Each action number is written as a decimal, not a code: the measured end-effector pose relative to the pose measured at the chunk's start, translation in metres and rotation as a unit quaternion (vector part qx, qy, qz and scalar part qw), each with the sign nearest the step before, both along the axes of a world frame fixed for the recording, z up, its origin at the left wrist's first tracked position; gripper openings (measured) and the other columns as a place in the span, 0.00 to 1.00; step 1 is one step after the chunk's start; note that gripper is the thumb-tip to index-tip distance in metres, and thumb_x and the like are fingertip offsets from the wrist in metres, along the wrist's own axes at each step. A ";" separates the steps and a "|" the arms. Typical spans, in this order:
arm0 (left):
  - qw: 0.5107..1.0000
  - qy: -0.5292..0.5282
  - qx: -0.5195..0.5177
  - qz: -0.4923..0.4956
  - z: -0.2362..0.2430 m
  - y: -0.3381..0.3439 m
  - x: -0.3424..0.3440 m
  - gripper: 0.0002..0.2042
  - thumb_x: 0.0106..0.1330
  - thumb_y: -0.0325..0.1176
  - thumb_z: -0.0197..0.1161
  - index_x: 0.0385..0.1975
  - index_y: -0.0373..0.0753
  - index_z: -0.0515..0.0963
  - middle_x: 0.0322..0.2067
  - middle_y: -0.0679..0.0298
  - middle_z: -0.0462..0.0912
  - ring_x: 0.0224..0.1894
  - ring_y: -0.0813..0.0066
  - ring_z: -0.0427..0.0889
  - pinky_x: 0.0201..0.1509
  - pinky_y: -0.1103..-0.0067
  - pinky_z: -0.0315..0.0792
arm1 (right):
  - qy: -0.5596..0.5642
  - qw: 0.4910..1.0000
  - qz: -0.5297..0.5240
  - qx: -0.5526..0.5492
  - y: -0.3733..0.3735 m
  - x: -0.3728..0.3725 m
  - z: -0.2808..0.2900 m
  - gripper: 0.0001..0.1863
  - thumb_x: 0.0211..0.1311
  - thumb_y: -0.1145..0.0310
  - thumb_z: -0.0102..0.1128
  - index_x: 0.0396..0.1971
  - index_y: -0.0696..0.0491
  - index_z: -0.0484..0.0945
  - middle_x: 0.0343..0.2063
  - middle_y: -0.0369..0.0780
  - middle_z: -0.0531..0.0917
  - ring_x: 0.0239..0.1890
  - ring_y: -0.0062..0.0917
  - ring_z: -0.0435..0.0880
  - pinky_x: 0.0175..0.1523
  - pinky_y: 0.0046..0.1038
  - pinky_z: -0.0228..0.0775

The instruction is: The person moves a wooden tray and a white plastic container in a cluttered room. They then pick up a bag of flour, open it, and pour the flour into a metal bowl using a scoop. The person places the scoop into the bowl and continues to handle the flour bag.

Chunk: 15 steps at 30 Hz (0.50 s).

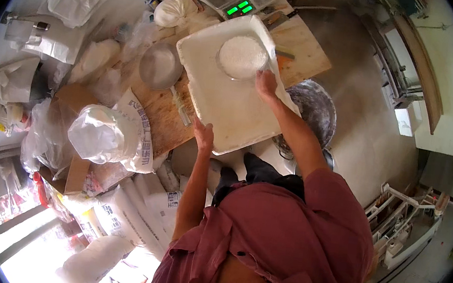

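Note:
A large off-white rectangular tray (pixel 224 113) lies tilted in front of me, its far end over the wooden table. My left hand (pixel 203 136) is closed on its near left edge. Inside the far part of the tray is a round, shallow vessel of white powder (pixel 242 57); whether it is a sieve or a pan I cannot tell. At the vessel's near right rim, my right hand (pixel 266 85) is closed, next to the tray's right side. Left of the tray sit a round metal pan (pixel 161 66) and a brush (pixel 180 106) with pale bristles.
The wooden table (pixel 311 48) also bears a scale (pixel 240 9) with a green lit display. A powder-dusted dark bucket (pixel 318 112) stands at the tray's right. An open white sack (pixel 103 134) and several stacked sacks (pixel 136 209) are at left; a white frame rack (pixel 408 227) stands at right.

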<state>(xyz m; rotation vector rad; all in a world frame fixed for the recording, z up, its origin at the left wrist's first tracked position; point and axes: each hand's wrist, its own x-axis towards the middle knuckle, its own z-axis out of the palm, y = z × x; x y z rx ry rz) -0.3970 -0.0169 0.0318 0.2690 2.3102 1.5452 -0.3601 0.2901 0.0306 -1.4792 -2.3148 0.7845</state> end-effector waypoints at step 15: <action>0.999 0.007 0.045 -0.022 -0.004 0.001 -0.007 0.32 0.49 0.18 0.52 0.61 0.32 0.64 0.51 0.47 0.74 0.53 0.52 0.74 0.60 0.67 0.67 | 0.034 0.998 0.033 0.042 0.020 0.001 -0.013 0.18 0.62 0.56 0.57 0.26 0.58 0.80 0.28 0.51 0.83 0.35 0.49 0.83 0.40 0.47 0.74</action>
